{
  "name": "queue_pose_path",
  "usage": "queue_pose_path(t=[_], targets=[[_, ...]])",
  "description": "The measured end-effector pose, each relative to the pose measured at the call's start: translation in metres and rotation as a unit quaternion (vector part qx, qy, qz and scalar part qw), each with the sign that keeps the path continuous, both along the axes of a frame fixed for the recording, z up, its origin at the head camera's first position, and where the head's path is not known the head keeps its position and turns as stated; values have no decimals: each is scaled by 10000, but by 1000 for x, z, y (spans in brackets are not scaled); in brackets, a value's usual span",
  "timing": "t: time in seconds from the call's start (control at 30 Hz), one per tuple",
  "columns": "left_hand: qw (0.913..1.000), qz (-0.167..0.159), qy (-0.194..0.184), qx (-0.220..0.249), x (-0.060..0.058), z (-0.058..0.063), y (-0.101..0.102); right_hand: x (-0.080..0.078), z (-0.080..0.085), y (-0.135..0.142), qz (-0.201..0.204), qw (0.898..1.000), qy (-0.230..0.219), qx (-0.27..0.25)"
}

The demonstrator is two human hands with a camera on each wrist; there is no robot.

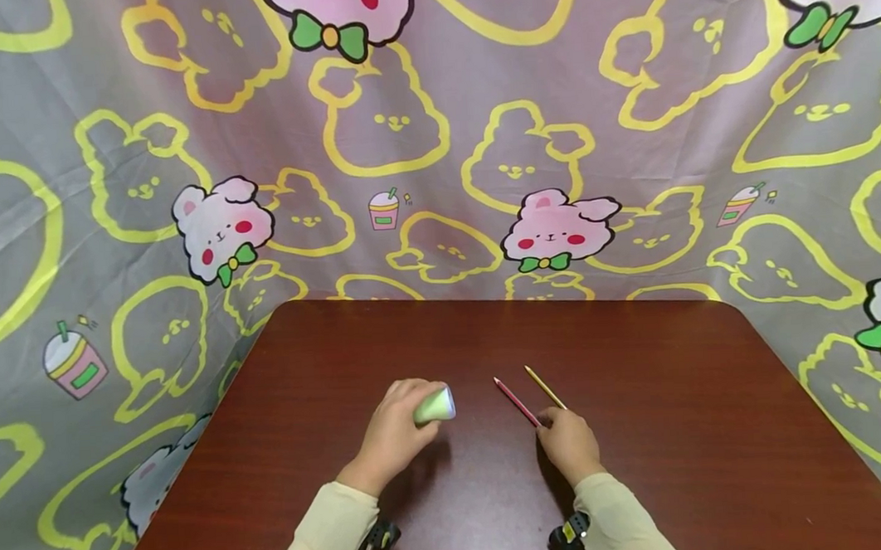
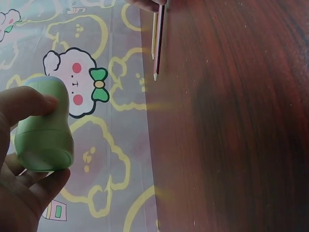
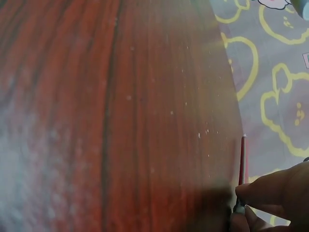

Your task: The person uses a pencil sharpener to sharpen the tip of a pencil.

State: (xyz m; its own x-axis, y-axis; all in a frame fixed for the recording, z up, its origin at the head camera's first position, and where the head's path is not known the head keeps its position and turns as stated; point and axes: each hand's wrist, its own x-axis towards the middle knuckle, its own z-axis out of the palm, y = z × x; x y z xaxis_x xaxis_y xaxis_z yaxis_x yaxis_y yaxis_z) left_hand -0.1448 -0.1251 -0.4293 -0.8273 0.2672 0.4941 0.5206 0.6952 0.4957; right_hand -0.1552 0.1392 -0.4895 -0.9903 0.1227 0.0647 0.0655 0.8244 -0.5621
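Observation:
My left hand (image 1: 396, 431) grips a small pale-green cylinder (image 1: 434, 406) with a narrowed waist, held tilted above the table. In the left wrist view the thumb lies across the side of this green cylinder (image 2: 44, 123), with fingers beneath its wider end. To the right, my right hand (image 1: 571, 444) pinches a red pencil (image 1: 517, 401) near its end, its sharpened point aimed away and to the left. A yellow pencil (image 1: 545, 387) runs beside it, its near end meeting the same hand; I cannot tell whether the fingers hold it too. Fingertips (image 3: 251, 191) press on the red pencil (image 3: 243, 159) in the right wrist view.
Both hands are over a dark reddish-brown wooden table (image 1: 678, 379) with rounded far corners. Behind and at both sides hangs a grey cloth (image 1: 424, 251) printed with yellow outlines and white bunnies. A dark wrist-worn camera (image 1: 570, 536) sits at the right sleeve.

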Motion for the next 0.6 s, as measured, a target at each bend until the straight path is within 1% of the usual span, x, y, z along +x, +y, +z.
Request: queue_pose_path(t=[0.23,0.43,0.6], targets=[[10000,56,-21,55,1,0,-1,2,0,5,-3,9997,151,-210],[9999,90,-77,75,2,-1,-3,6,6,10,162,9987,255,-414],[9998,117,-109,83,3,-2,-5,11,12,11,173,9976,442,-505]])
